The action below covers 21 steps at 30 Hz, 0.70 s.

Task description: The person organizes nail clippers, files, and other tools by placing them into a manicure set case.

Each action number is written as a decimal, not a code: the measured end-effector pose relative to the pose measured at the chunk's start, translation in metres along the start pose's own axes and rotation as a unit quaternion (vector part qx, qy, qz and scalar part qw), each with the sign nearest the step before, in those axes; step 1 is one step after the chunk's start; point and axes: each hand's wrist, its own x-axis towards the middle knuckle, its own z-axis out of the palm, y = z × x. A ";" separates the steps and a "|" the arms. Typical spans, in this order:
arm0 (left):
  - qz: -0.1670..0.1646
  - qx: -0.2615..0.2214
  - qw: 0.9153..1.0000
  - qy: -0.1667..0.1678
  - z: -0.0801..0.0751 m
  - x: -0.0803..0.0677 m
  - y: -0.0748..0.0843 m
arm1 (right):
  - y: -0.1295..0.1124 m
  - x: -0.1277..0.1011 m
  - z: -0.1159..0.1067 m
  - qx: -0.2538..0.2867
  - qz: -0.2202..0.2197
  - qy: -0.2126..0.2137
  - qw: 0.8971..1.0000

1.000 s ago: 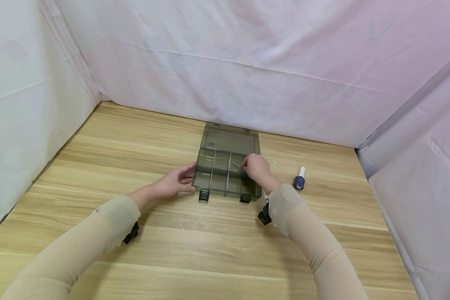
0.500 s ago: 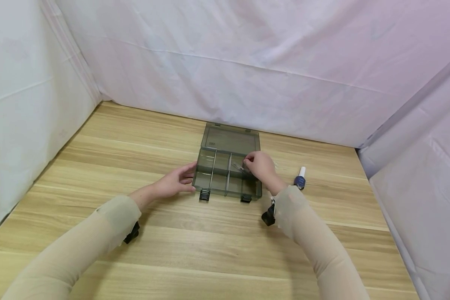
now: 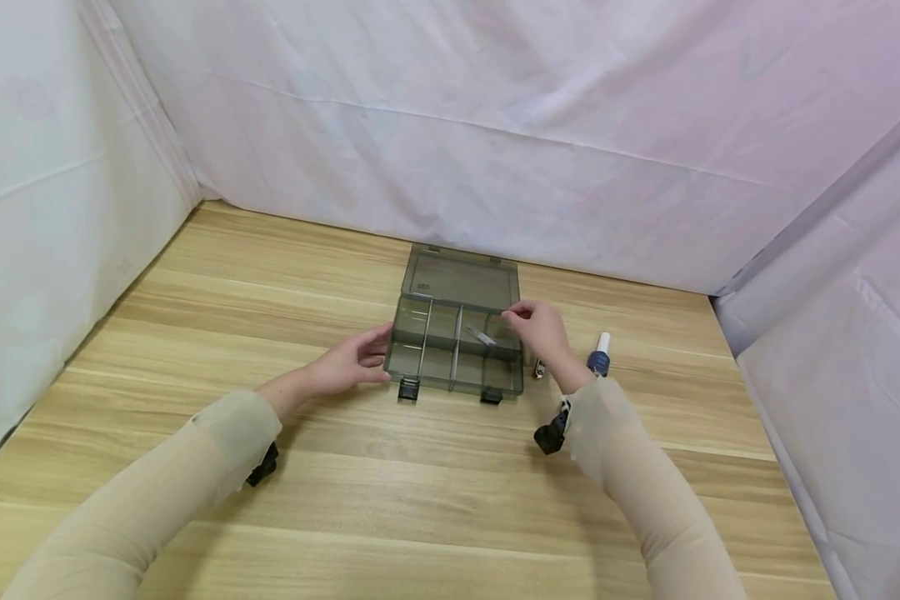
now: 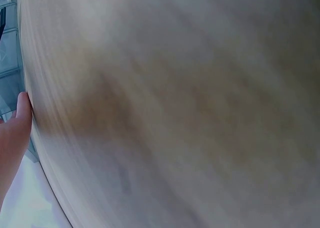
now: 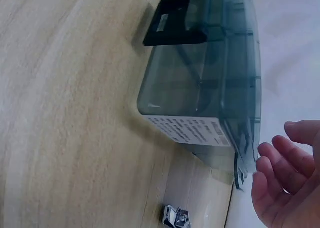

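Observation:
In the head view, a smoky clear plastic compartment box (image 3: 438, 365) lies with its lid folded back. My left hand (image 3: 345, 365) rests against its left side with fingers extended; the left wrist view shows only part of that hand (image 4: 14, 138) beside the box. Over the box's right edge is my right hand (image 3: 543, 332), its fingers loosely bent and holding nothing in the right wrist view. A slim, pale, clear-looking item (image 3: 482, 335) lies in the right-hand compartment; its kind is too small to tell. A nail clipper (image 3: 540, 368) sits right of the box, partly behind my right hand.
A dark blue nail polish bottle (image 3: 599, 360) with a white cap lies to the right, partly behind my right wrist. The box's two black latches (image 5: 180, 20) hang at its front. A white label (image 5: 192, 129) is on the box's side. White cloth (image 3: 450, 125) surrounds the wooden table (image 3: 390, 492).
My right hand has let go of the slim pale item in the right compartment and moved right, to the box's edge. The nail clipper has come into sight. My left hand has stayed put.

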 end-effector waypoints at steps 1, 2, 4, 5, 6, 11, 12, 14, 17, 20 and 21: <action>0.001 0.001 1.000 0.000 0.000 0.000 0.000 | 0.001 0.000 -0.002 0.012 0.009 0.002 1.000; 0.001 0.001 1.000 0.000 0.000 0.000 0.000 | 0.002 -0.001 -0.003 0.025 0.018 0.002 1.000; 0.001 0.000 1.000 -0.001 0.000 0.000 0.001 | 0.003 -0.002 -0.007 0.050 0.034 0.001 0.998; 0.001 0.000 1.000 -0.001 0.000 0.000 0.001 | 0.004 -0.002 -0.009 0.066 0.043 0.000 0.997; 0.001 0.000 1.000 -0.001 0.000 0.000 0.001 | 0.005 -0.003 -0.011 0.084 0.053 -0.003 0.995; 0.001 -0.002 1.000 -0.003 0.000 0.000 0.002 | 0.014 -0.005 -0.021 0.126 0.091 -0.016 0.988; 0.001 -0.003 1.000 -0.003 0.000 0.000 0.002 | 0.016 -0.005 -0.023 0.128 0.098 -0.017 0.987; 0.001 -0.002 1.000 -0.003 0.000 0.000 0.002 | 0.021 -0.005 -0.028 0.128 0.109 -0.017 0.986; 0.000 -0.003 1.000 -0.003 0.000 -0.001 0.002 | 0.029 -0.006 -0.035 0.134 0.127 -0.016 0.983; -0.006 -0.002 1.000 -0.002 -0.001 -0.001 0.003 | 0.039 -0.008 -0.042 0.134 0.146 -0.010 0.980; -0.008 -0.002 1.000 -0.002 -0.001 -0.001 0.003 | 0.042 -0.009 -0.045 0.132 0.151 -0.007 0.980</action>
